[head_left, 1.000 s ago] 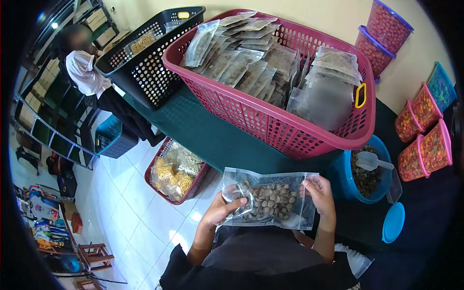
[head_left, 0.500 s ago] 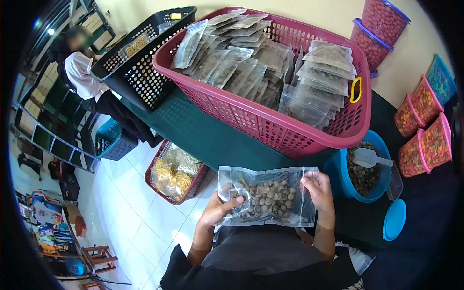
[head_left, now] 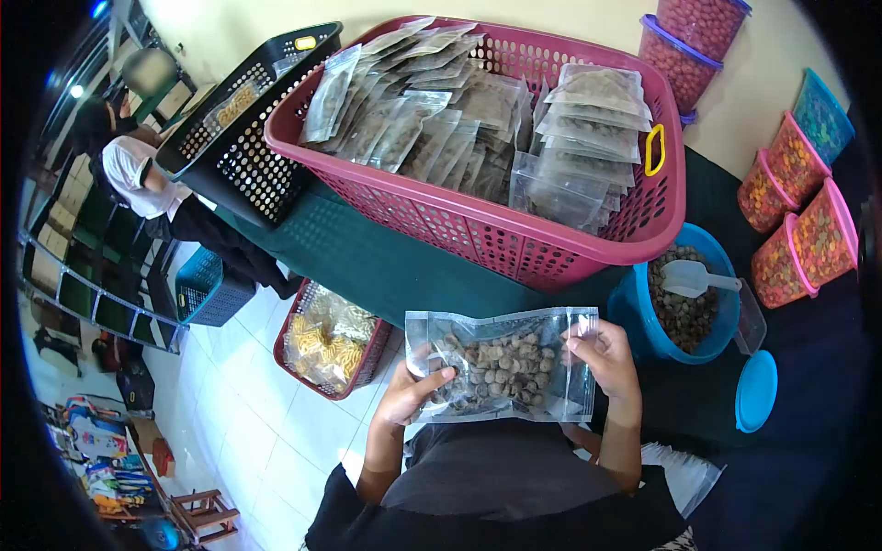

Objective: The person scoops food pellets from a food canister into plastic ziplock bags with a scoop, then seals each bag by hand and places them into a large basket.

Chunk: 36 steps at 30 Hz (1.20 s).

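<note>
A clear plastic bag [head_left: 501, 367] with many small round grey-brown pieces lies flat between my hands, in front of my body. My left hand [head_left: 411, 390] grips its left side, the thumb on top. At the right edge, my right hand [head_left: 602, 358] pinches the bag near its upper corner. Beyond it stands a large maroon basket [head_left: 441, 209] holding rows of similar filled bags. To the right is a blue tub [head_left: 634, 317] of the same pieces, with a white scoop [head_left: 689, 278] lying in it.
A black basket [head_left: 262, 174] stands at the back left, near another person [head_left: 147, 179]. A red basket [head_left: 367, 363] of snack bags sits on the floor. Stacked tubs [head_left: 790, 253] and a blue lid [head_left: 756, 392] are on the right.
The view has shifted slightly, so the baskets sit further left. Both hands still hold the bag. The other person's head and arm have changed position.
</note>
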{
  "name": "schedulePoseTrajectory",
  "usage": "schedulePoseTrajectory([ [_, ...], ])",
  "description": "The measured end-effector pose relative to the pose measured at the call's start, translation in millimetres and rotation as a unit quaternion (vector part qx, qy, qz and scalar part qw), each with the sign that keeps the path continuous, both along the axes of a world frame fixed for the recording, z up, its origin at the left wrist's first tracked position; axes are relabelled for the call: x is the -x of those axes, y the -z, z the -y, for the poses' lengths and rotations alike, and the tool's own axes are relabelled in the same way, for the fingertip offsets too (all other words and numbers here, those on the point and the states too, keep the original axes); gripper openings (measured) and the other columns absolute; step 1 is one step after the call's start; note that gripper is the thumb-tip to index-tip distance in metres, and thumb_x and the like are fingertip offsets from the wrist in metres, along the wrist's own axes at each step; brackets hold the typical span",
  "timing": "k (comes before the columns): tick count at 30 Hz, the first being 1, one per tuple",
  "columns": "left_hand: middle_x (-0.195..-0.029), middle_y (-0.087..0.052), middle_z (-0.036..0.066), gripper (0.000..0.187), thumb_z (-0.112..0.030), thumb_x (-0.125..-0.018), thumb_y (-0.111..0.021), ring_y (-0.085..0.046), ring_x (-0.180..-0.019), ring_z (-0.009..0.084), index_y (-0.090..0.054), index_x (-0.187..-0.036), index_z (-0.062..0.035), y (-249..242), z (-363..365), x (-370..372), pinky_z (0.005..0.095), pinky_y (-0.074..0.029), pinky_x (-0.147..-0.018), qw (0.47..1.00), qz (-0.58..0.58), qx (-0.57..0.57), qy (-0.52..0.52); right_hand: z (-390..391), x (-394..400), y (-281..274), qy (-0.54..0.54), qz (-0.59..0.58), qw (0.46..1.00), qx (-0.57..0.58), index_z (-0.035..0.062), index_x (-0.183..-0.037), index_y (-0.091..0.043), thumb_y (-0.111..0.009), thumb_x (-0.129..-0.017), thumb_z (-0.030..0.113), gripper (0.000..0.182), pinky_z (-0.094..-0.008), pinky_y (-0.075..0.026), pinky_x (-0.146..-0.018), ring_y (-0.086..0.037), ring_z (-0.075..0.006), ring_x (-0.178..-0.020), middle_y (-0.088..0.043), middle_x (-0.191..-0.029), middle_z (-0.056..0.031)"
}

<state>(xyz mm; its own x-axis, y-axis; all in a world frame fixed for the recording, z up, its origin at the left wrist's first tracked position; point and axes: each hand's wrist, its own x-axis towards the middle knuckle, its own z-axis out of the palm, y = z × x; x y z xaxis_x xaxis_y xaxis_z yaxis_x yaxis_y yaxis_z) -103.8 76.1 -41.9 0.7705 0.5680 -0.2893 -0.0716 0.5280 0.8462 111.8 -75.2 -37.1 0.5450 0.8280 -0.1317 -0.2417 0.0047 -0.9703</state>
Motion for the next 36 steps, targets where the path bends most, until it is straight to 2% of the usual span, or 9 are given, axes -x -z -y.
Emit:
schedulePoseTrajectory([
  [6,-0.098,-0.056,0.011,0.042,-0.003,-0.075,-0.06,-0.054,-0.089,0.0158,-0.042,-0.113,0.0025,2.1,-2.4,-3.6,0.0283,-0.044,-0.077,1.0,-0.018,-0.001,0.024,3.0,3.4,19.8,0.028,0.021,0.999,-0.026,-0.0038,-0.085,-0.055,-0.055,-0.077,0.001,0.009,-0.0245,-0.048,-0.058,-0.056,-0.0113,-0.064,-0.058,-0.078,-0.0085],
  [13,-0.098,-0.056,0.009,0.041,-0.005,-0.075,-0.06,-0.053,-0.089,0.0147,-0.044,-0.112,0.0019,9.3,-12.2,-2.5,0.0278,-0.043,-0.078,0.999,-0.012,-0.029,0.037,3.9,10.2,7.1,0.063,-0.023,0.998,0.002,-0.0035,-0.086,-0.055,-0.056,-0.076,0.002,0.011,-0.0231,-0.047,-0.054,-0.055,-0.011,-0.064,-0.058,-0.075,-0.0079],
  [15,-0.097,-0.056,0.008,0.04,-0.005,-0.075,-0.061,-0.053,-0.088,0.0141,-0.045,-0.11,0.0018,10.0,-14.0,-3.2,0.0275,-0.042,-0.078,0.999,-0.015,-0.022,0.042,6.3,9.0,8.5,0.03,0.01,0.999,0.003,-0.0036,-0.089,-0.055,-0.057,-0.076,0.003,0.014,-0.0235,-0.047,-0.057,-0.055,-0.0107,-0.066,-0.057,-0.078,-0.0074],
  [25,-0.098,-0.056,0.008,0.039,-0.003,-0.075,-0.06,-0.053,-0.088,0.0134,-0.046,-0.11,0.0012,8.4,-15.9,-2.9,0.0268,-0.042,-0.077,0.998,-0.024,-0.01,0.051,6.4,18.3,18.4,0.053,0.009,0.999,0.008,-0.0046,-0.092,-0.055,-0.055,-0.078,0.0,0.014,-0.0233,-0.046,-0.063,-0.054,-0.009,-0.069,-0.057,-0.083,-0.0062],
  [28,-0.096,-0.057,0.008,0.038,-0.003,-0.075,-0.06,-0.053,-0.087,0.0132,-0.047,-0.11,0.0013,7.5,-17.9,-1.9,0.0265,-0.042,-0.077,0.998,-0.041,-0.029,0.046,6.4,21.2,13.5,0.068,-0.008,0.997,0.023,-0.0046,-0.091,-0.055,-0.055,-0.079,0.004,0.015,-0.0253,-0.047,-0.064,-0.055,-0.0106,-0.068,-0.057,-0.077,-0.0059],
  [31,-0.095,-0.057,0.008,0.039,-0.003,-0.075,-0.061,-0.053,-0.086,0.0128,-0.046,-0.11,0.001,12.2,-18.7,-1.7,0.0261,-0.042,-0.076,0.999,-0.029,-0.016,0.032,10.3,21.4,16.8,0.037,-0.006,0.999,0.03,-0.0046,-0.089,-0.055,-0.054,-0.08,0.006,0.014,-0.0255,-0.046,-0.064,-0.054,-0.0107,-0.068,-0.057,-0.076,-0.0057],
  [36,-0.096,-0.056,0.008,0.039,-0.003,-0.075,-0.06,-0.053,-0.086,0.0135,-0.046,-0.111,0.0009,10.6,-17.9,-3.7,0.0258,-0.043,-0.076,0.999,-0.024,-0.02,0.027,11.2,25.8,24.7,0.043,0.02,0.998,0.051,-0.0039,-0.086,-0.056,-0.054,-0.081,0.008,0.013,-0.0226,-0.044,-0.061,-0.053,-0.0086,-0.066,-0.057,-0.074,-0.0047],
])
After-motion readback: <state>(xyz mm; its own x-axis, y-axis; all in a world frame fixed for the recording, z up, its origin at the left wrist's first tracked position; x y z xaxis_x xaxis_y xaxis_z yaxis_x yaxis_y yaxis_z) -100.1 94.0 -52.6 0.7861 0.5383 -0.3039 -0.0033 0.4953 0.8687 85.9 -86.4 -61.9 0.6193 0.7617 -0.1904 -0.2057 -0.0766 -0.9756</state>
